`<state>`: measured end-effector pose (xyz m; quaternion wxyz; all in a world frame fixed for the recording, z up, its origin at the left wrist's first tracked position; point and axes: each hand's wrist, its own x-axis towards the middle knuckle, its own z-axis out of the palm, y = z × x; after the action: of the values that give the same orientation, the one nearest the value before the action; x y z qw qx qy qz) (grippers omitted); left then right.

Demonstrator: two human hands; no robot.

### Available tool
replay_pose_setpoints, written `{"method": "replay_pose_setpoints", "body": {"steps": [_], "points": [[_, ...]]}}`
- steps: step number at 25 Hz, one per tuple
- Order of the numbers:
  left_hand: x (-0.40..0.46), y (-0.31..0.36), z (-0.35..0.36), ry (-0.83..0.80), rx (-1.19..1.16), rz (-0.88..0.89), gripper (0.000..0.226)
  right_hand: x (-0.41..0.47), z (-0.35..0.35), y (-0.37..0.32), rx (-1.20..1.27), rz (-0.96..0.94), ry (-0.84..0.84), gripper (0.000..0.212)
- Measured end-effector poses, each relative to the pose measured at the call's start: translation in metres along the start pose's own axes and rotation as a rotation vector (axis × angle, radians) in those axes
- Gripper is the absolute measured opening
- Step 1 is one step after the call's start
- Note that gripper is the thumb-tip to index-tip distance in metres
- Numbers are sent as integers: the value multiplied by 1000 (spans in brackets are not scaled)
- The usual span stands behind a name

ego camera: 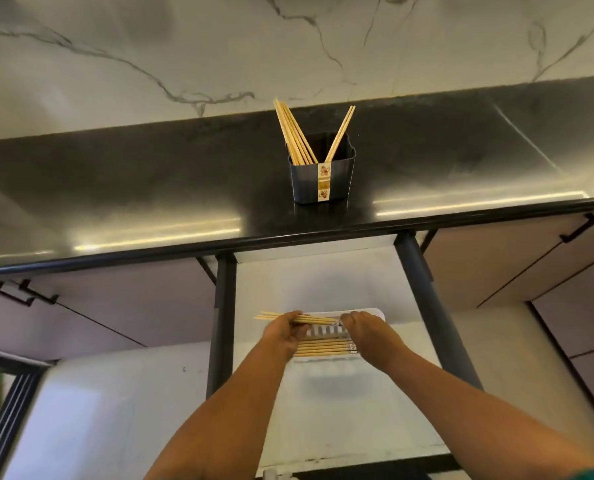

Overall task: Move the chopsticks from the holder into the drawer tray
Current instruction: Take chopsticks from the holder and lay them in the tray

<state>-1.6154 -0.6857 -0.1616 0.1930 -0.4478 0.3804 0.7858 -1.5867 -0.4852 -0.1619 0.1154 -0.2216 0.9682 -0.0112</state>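
Both hands are down in the open drawer. The left hand [283, 332] is curled closed around a small bundle of chopsticks [299, 318], gripping them near their left half so the blunt ends stick out past its knuckles toward the drawer's left rail. The right hand [366, 329] meets the same bundle at its other end, fingers bent down and pinched on the tips. The bundle lies level, crosswise to the drawer, just above the far edge of the white slotted tray [325, 331].

Below the hands, a row of chopsticks already laid in the tray [326, 348] rests side by side along its near edge, parallel to the held bundle. The tray sits on the pale floor of the drawer [340, 403], roughly midway between the two dark side rails.

Up on the black worktop [150, 188], close to its front edge and straight above the drawer, stands the dark holder [337, 181] with a flowered strip down its front. More chopsticks in the holder [294, 133] lean against its left side, and a pair leans to the right.
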Motion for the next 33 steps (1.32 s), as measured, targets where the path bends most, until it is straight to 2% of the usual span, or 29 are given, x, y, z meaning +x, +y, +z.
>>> {"method": "replay_pose_setpoints", "body": {"steps": [2, 3, 5, 6, 8, 10, 12, 15, 17, 22, 28, 30, 33], "points": [[6, 14, -26, 129, 10, 84, 16, -9, 13, 23, 50, 45, 2, 34], [10, 24, -37, 226, 113, 181, 15, -13, 15, 36, 40, 63, 13, 33], [4, 35, -48, 401, 488, 447, 10, -16, 20, 59, -15, 88, 4, 33], [0, 33, -49, 414, 676, 624, 6, -15, 23, 62, -29, 77, -1, 33], [-7, 16, -45, 276, 1108, 982, 11, -8, 27, 56, -84, 23, -37, 34], [-6, -12, -37, 51, 1529, 1133, 31, 3, 33, 48, -133, -19, -82, 36], [2, -38, -31, -109, 1877, 1060, 53, 15, 36, 46, -122, -11, -103, 37], [17, -59, -38, -137, 2093, 823, 74, 26, 39, 53, -136, -34, -106, 36], [27, -59, -44, -115, 2114, 744, 81, 27, 42, 59, -103, -34, -92, 36], [34, -60, -58, -95, 2037, 822, 88, 31, 49, 52, -59, -66, -58, 42], [38, -56, -49, -75, 2066, 631, 88, 47, 52, 35, -111, 18, -115, 43], [41, -55, -46, -75, 2071, 609, 90, 44, 56, 35, -46, 53, -104, 37], [42, -56, -44, -80, 2092, 602, 90, 40, 61, 29, 217, 119, -84, 32]]}}
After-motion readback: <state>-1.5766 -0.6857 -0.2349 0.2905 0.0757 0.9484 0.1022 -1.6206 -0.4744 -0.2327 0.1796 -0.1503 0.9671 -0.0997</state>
